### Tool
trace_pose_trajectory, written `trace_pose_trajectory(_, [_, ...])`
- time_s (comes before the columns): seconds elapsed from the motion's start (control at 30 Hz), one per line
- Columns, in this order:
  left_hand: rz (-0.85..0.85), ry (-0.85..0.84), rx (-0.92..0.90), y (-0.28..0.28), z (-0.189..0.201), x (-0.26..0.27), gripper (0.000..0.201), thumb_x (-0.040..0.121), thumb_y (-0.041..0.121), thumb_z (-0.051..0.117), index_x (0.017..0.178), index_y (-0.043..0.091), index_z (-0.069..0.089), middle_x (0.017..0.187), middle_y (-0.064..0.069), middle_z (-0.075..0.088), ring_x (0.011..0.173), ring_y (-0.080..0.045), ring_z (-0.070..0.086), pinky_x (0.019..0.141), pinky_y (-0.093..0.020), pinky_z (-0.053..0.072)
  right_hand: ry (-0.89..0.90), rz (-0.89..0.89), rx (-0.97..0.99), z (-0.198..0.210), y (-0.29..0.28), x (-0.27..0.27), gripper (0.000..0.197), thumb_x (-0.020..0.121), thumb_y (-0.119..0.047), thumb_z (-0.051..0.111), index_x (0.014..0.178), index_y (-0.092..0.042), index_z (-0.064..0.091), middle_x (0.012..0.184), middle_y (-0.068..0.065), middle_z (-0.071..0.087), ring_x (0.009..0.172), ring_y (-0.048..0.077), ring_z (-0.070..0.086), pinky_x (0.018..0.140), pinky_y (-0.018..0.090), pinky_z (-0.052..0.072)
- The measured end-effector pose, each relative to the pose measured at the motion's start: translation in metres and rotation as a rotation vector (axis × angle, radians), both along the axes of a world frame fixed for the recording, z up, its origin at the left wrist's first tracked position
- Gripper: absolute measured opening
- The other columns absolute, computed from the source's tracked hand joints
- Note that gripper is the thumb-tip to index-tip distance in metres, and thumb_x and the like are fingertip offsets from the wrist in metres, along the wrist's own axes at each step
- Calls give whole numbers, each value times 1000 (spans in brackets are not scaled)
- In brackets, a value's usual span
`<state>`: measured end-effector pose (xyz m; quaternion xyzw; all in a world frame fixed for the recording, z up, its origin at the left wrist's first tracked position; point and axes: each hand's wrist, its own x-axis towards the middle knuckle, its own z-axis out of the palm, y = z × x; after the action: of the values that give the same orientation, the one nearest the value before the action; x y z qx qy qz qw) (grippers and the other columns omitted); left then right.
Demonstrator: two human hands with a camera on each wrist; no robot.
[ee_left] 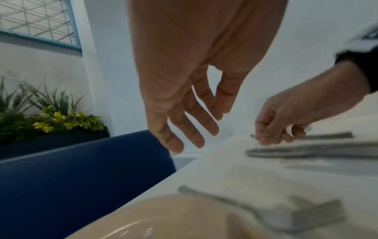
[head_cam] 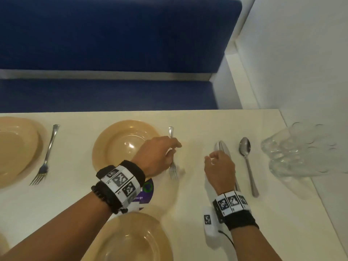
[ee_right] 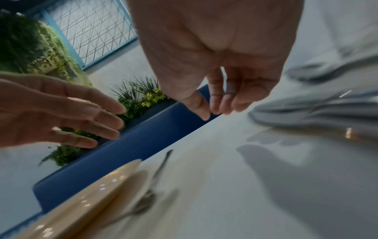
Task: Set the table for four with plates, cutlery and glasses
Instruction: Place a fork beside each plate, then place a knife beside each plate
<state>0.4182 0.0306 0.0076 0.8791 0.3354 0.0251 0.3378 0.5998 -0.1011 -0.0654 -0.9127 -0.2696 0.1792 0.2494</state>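
The fork (head_cam: 172,166) lies on the desk (head_cam: 197,125) at about 3 o'clock of the far centre plate (head_cam: 114,140), tines toward me. My left hand (head_cam: 158,157) hovers over it, fingers (ee_left: 196,129) relaxed and spread, holding nothing. At 3 o'clock of that, my right hand (head_cam: 219,170) sits over the spare cutlery pile (head_cam: 222,147), fingers loosely curled; I can't tell whether they pinch anything. A spoon (head_cam: 246,162) lies beside the pile. By my reckoning, we're midway: three plates show, two have forks, and the stacked glasses (head_cam: 293,153) at far right are undistributed. The fork is plain, thin steel.
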Motion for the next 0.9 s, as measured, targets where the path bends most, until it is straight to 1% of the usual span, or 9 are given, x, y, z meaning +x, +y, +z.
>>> trace_pose_trajectory(0.07, [-28,-71,-49,-26,4,8,25,102,26,52,124,28,65,120,9,70,106,-11,63,97,-37,52,-168,-10,-162,-4,-35,20,34,87,-35,56,111,-12,59,110,10,60,103,28,56,84,38,46])
trace_pose_trajectory(0.13, [-66,-125,-101,-55,3,9,24,102,29,52,121,30,66,115,13,71,101,-5,64,93,-34,53,-247,67,-427,-11,-58,31,47,84,-46,54,112,-8,53,114,13,57,106,31,53,87,39,46])
trace_pose_trajectory(0.2, [-118,-140,-152,-85,1,4,25,100,35,49,119,33,65,110,14,71,98,-3,64,90,-35,54,-240,96,-528,-17,-65,30,55,82,-51,58,114,-7,49,116,13,52,108,30,52,89,40,47])
trace_pose_trajectory(0.37, [-148,-116,-266,-141,6,-19,25,101,40,48,120,34,63,108,14,70,98,-1,61,93,-32,50,-330,126,-503,-20,-53,13,39,82,-36,60,107,-7,48,106,11,54,93,26,56,68,35,51])
trace_pose_trajectory(0.5, [-75,-92,-313,-171,13,-49,24,99,42,51,120,38,61,111,15,70,102,1,60,102,-27,45,-375,195,-620,-26,-47,12,38,92,-39,59,111,-10,44,107,7,55,89,19,60,67,29,52])
trace_pose_trajectory(0.57, [-5,-90,-351,-183,16,-69,24,98,42,53,119,38,64,110,15,71,103,2,61,101,-25,45,-378,208,-625,-32,-46,8,31,94,-33,58,107,-9,44,104,8,57,84,19,62,64,30,53])
trace_pose_trajectory(0.67, [87,-108,-401,-195,19,-95,23,95,41,56,115,36,67,105,15,73,99,2,63,97,-20,47,-318,187,-600,-36,-48,12,21,98,-22,54,104,-4,47,100,14,61,81,27,66,66,36,54])
trace_pose_trajectory(0.8, [202,-114,-449,-206,20,-128,20,95,31,61,112,32,72,101,9,75,98,1,63,85,-2,38,-186,114,-534,-35,-48,12,24,100,-14,51,112,6,47,110,25,58,94,39,64,78,44,52])
trace_pose_trajectory(0.9, [260,-131,-464,-208,17,-145,17,95,26,64,109,31,73,96,6,74,91,1,62,80,-3,39,-158,104,-505,-30,-47,8,23,98,-14,53,107,7,51,105,26,59,86,37,61,77,43,52])
